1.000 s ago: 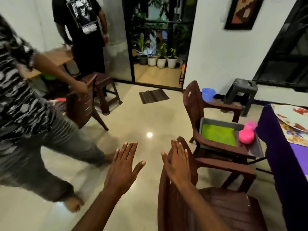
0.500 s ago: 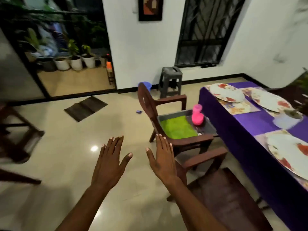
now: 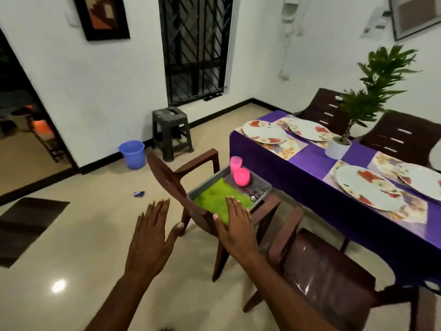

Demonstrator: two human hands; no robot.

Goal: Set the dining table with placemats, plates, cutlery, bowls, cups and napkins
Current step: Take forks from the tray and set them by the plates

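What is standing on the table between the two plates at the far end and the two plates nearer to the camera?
In the head view, a white pot holding a green plant stands on the purple tablecloth between the far plates and the near plates.

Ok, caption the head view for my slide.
Open hands reach toward a tray of pink cups beside the half-set table.

Indoor lighting is moderate and overhead, producing a glare spot on the glossy floor (image 3: pixel 58 286). Wide-angle distortion bends the edges; motion blur softens detail throughout.
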